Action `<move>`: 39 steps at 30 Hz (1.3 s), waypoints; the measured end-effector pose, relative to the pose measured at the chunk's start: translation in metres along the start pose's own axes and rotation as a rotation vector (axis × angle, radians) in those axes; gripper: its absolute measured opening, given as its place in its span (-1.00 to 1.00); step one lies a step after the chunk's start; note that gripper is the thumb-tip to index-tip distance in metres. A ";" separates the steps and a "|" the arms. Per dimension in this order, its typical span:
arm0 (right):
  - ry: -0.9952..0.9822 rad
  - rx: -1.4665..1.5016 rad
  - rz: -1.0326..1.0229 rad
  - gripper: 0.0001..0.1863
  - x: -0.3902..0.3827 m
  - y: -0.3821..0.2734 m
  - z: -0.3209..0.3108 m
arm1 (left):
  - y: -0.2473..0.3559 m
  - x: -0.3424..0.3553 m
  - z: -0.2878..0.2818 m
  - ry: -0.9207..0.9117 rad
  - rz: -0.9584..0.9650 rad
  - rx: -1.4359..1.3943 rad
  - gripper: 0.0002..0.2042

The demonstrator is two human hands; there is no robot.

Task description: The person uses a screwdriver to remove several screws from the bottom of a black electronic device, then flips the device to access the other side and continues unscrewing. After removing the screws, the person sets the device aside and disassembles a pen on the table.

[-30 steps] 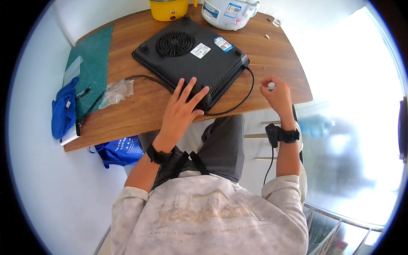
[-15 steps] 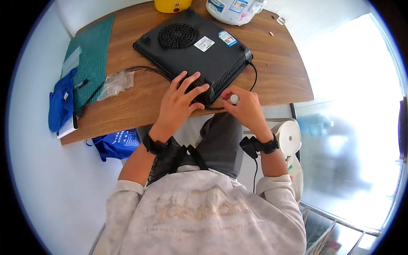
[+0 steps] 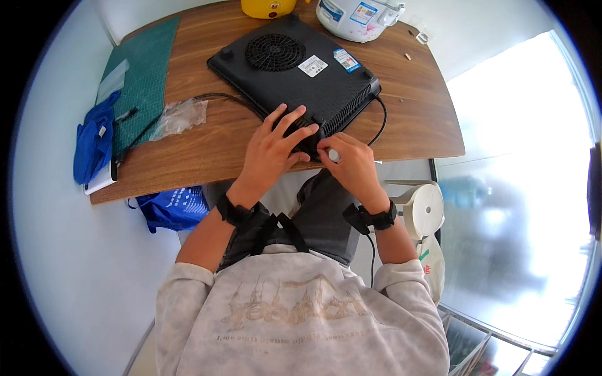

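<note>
A black induction cooker (image 3: pixel 276 81) lies upside down on the wooden table, its round fan grille and stickers facing up. Over its near corner, my left hand (image 3: pixel 271 147) rests with fingers spread on the underside and the thumb down by the front edge. At the same corner, my right hand (image 3: pixel 353 161) is closed in a pinch around a small tool with a pale, round-ended handle (image 3: pixel 334 155). The tool's tip is hidden by my fingers and the cooker. From the cooker's right side, a black power cord (image 3: pixel 384 119) curves down toward my right hand.
To the left lie a green cutting mat (image 3: pixel 147 66), a clear plastic bag (image 3: pixel 182 119) and a blue cloth bag (image 3: pixel 95 141). A white rice cooker (image 3: pixel 357 22) and a yellow container (image 3: pixel 268 7) stand at the back. The table edge (image 3: pixel 433 155) runs just before me.
My right hand has moved left, in against the cooker's near corner, and the pale handle end is now more tilted. My left hand keeps its place on the cooker. The view has shifted slightly.
</note>
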State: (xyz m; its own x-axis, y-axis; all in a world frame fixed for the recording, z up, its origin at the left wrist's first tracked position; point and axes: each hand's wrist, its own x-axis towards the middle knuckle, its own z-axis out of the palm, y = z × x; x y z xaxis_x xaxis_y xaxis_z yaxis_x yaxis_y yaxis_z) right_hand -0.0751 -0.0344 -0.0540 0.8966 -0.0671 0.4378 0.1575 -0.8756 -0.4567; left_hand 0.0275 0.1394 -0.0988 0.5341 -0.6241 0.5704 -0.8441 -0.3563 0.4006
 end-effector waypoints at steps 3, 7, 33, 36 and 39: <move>0.026 -0.021 -0.075 -0.89 -0.001 0.005 0.008 | 0.000 0.000 0.000 0.011 0.000 -0.009 -0.35; 0.041 -0.039 -0.071 -0.89 -0.002 0.005 0.013 | 0.001 0.000 0.000 0.001 0.000 0.001 -0.34; 0.059 0.043 0.051 -0.82 -0.009 -0.005 -0.006 | 0.000 -0.003 0.002 -0.022 -0.013 0.007 -0.34; 0.083 0.157 0.108 -0.80 -0.012 -0.016 -0.039 | 0.001 -0.003 0.002 -0.042 -0.017 -0.007 -0.33; 0.114 0.141 0.150 -0.85 -0.016 -0.030 -0.079 | -0.002 -0.007 0.004 -0.037 -0.018 -0.008 -0.33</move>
State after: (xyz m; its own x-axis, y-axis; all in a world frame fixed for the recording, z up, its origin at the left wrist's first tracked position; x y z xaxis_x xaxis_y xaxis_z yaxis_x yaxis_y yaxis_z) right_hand -0.1269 -0.0447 0.0143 0.8629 -0.2523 0.4379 0.0896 -0.7765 -0.6238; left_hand 0.0257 0.1412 -0.1066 0.5466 -0.6428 0.5367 -0.8342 -0.3617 0.4163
